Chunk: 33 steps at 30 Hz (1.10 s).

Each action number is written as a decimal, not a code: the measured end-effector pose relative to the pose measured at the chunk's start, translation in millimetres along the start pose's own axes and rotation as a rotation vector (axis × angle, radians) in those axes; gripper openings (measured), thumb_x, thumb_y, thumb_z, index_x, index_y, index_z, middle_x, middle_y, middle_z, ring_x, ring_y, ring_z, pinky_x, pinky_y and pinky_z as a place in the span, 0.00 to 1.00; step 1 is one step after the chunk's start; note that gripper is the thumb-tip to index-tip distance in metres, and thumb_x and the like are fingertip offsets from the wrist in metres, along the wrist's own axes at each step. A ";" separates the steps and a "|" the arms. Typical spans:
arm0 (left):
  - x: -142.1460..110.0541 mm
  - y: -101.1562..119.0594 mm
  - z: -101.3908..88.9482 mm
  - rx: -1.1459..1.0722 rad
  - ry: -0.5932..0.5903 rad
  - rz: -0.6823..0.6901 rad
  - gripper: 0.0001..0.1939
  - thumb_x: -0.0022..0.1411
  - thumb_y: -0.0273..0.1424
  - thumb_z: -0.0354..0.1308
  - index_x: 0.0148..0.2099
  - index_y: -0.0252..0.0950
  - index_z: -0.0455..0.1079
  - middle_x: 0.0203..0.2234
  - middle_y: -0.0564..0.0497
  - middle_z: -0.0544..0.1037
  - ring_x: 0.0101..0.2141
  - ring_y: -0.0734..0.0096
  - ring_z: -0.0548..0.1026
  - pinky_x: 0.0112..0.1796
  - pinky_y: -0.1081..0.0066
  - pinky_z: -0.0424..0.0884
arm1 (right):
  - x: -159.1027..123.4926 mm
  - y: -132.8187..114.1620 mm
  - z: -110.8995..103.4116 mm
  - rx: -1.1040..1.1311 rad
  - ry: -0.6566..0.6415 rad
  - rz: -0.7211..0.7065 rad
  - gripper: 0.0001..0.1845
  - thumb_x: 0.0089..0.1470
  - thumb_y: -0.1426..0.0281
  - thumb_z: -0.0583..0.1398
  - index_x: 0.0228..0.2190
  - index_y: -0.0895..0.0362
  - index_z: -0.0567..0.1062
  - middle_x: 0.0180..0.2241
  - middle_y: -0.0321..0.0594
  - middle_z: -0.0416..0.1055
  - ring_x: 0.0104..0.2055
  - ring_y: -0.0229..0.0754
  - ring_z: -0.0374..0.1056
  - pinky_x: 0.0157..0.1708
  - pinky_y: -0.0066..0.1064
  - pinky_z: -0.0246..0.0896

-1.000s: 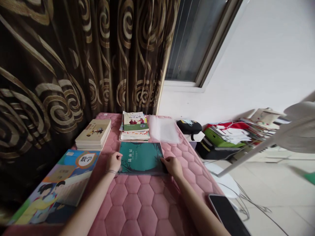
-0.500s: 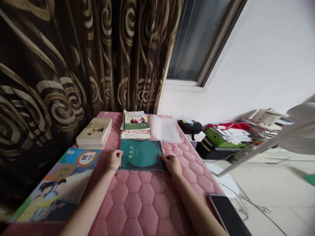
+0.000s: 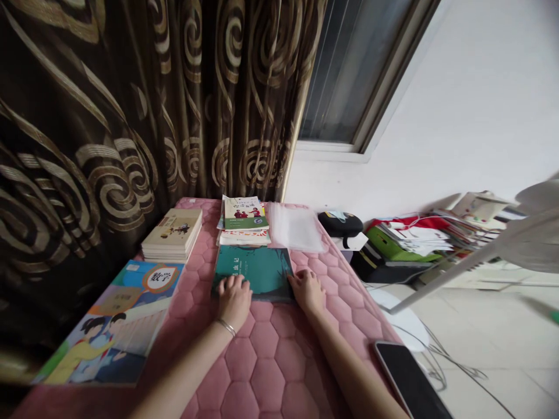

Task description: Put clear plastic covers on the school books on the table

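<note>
A teal book [image 3: 266,269] with white Chinese lettering lies flat on the pink quilted pad, and its cover has a slight sheen. My left hand [image 3: 234,299] rests palm down over the book's lower left part, fingers spread on the cover. At the right edge is my right hand [image 3: 308,291], its thumb touching the cover's side and its other fingers apart on the pad. Just beyond the book lie a small pile of booklets [image 3: 244,215] and a stack of clear plastic covers [image 3: 297,227].
To the left are a stack of tan books [image 3: 172,233] and a blue maths textbook [image 3: 117,320]. A phone [image 3: 410,378] lies at the pad's right edge. Beyond stand a black case [image 3: 339,224], piled papers [image 3: 414,235] and a white fan [image 3: 476,256]. A patterned curtain [image 3: 196,105] hangs behind.
My left hand has left the book's left edge and moved right onto its lower cover, fingers spreading. My right hand's fingers have loosened at the right edge. The book lies about where it was.
</note>
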State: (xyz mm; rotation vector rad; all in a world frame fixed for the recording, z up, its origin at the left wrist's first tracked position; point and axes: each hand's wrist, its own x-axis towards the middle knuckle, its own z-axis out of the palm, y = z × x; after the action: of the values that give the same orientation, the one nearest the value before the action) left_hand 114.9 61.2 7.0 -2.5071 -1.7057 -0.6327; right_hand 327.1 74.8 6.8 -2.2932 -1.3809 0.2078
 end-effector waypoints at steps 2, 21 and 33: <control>-7.3 12.4 2.3 -0.026 -0.032 0.066 0.11 0.63 0.29 0.52 0.47 0.38 0.70 0.45 0.46 0.73 0.46 0.59 0.68 0.51 0.53 0.58 | -13.6 -7.0 0.8 -0.068 0.078 -0.094 0.14 0.57 0.63 0.58 0.43 0.55 0.74 0.49 0.49 0.68 0.51 0.55 0.61 0.43 0.41 0.57; -12.3 -43.9 -3.3 -0.113 -0.004 0.122 0.08 0.63 0.26 0.55 0.34 0.40 0.75 0.41 0.52 0.79 0.42 0.64 0.73 0.45 0.59 0.59 | -47.9 3.8 12.6 0.025 0.050 -0.673 0.09 0.60 0.68 0.57 0.33 0.50 0.78 0.41 0.37 0.77 0.47 0.46 0.65 0.45 0.40 0.48; -23.9 -107.4 -14.4 -0.103 0.050 0.152 0.07 0.61 0.25 0.57 0.36 0.40 0.75 0.39 0.53 0.81 0.41 0.65 0.75 0.42 0.62 0.62 | -27.7 55.6 -4.1 -0.008 0.069 -0.633 0.11 0.60 0.69 0.55 0.34 0.50 0.78 0.40 0.38 0.77 0.50 0.49 0.65 0.46 0.42 0.49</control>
State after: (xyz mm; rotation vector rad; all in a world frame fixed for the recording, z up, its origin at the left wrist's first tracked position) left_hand 6.4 78.6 -8.6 -2.6331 -1.4850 -0.7813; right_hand 359.4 27.5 -17.5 -1.7343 -1.9783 -0.0788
